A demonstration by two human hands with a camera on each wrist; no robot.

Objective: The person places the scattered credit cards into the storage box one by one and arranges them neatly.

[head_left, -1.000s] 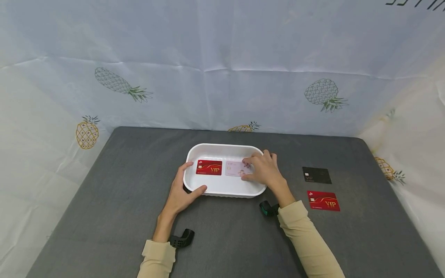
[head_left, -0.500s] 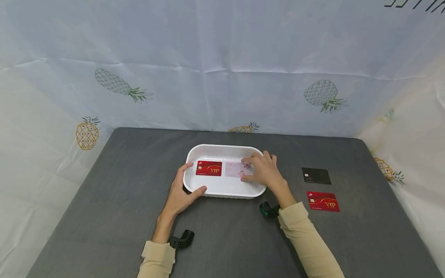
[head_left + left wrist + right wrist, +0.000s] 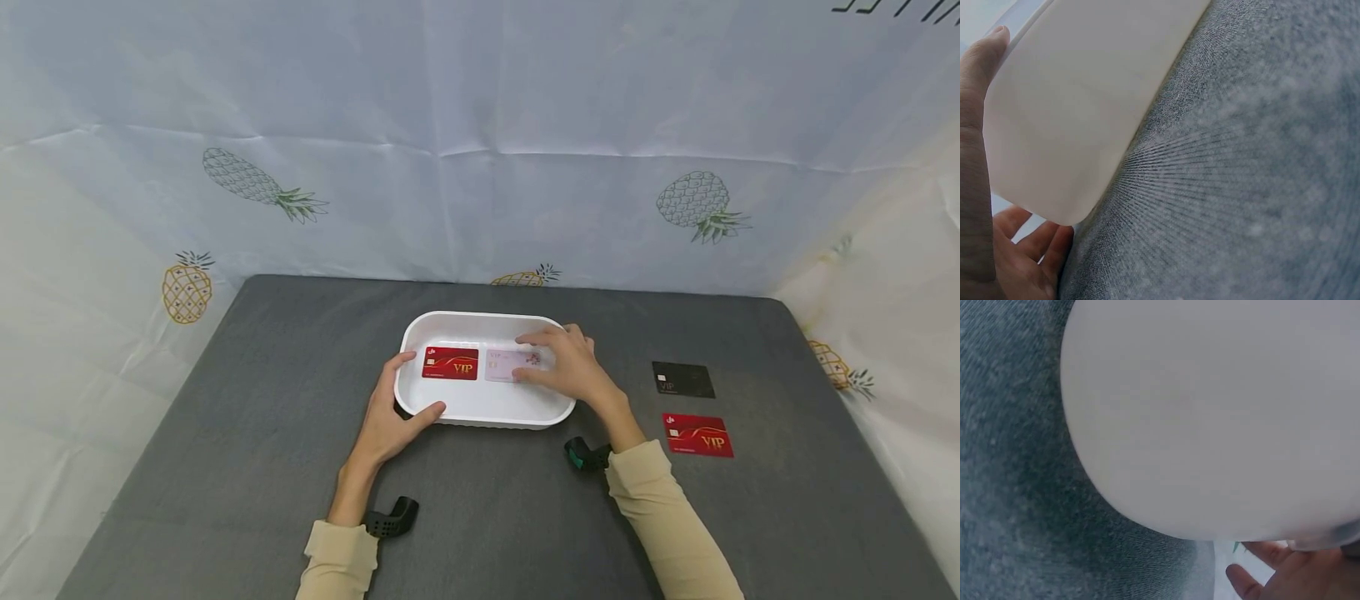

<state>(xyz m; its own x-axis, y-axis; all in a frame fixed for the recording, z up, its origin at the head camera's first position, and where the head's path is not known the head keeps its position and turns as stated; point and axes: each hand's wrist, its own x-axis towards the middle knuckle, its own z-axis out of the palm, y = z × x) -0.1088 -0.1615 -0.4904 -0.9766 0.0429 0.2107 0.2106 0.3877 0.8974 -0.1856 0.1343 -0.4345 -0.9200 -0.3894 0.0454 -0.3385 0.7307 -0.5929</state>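
A white tray (image 3: 480,404) stands on the table, with a red VIP card (image 3: 450,363) and a pale pink VIP card (image 3: 504,365) side by side in it. My left hand (image 3: 386,425) grips the tray's left end, thumb on the front rim. In the left wrist view, that hand's other fingers (image 3: 1038,247) bend round the tray's end. My right hand (image 3: 573,367) reaches over the right rim above the pink card, thumb and index finger spread apart. The tray's outer wall (image 3: 1210,425) hides most of this hand in the right wrist view.
Right of the tray, a black VIP card (image 3: 684,379) and another red VIP card (image 3: 697,435) lie flat on the grey tabletop (image 3: 225,467). A pale curtain with pineapple prints (image 3: 465,200) hangs behind the table and at both sides.
My right hand's thumb and index finger have shifted slightly left and away from me over the pink card, showing more of its right end. The left hand, tray and cards keep their places.
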